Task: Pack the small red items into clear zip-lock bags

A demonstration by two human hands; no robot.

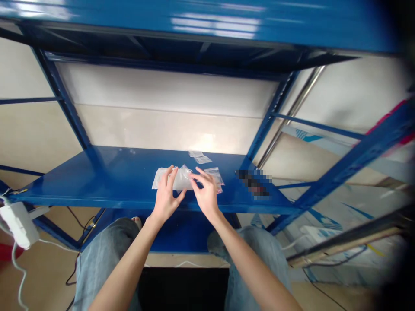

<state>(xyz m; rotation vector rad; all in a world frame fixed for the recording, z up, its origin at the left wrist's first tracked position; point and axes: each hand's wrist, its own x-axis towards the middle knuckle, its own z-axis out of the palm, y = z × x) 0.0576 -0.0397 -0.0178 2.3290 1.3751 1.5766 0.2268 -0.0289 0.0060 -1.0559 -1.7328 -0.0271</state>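
My left hand (167,194) covers part of the pale plastic bag (181,179), so I can't see its whole outline. At my right hand (205,190), the contact between fingertips and bag is too small to make out, and the hand partly hides the clear packet (215,175) beside it. I can't read any print on the small packets (199,157) farther back. Coarse pixels blur the dark object (253,183) on the shelf (129,172) past recognition. The upper blue beam (145,17) runs out of the top, the bottom edge cuts off my forearms (129,268), and blurry darkness swallows the far right.
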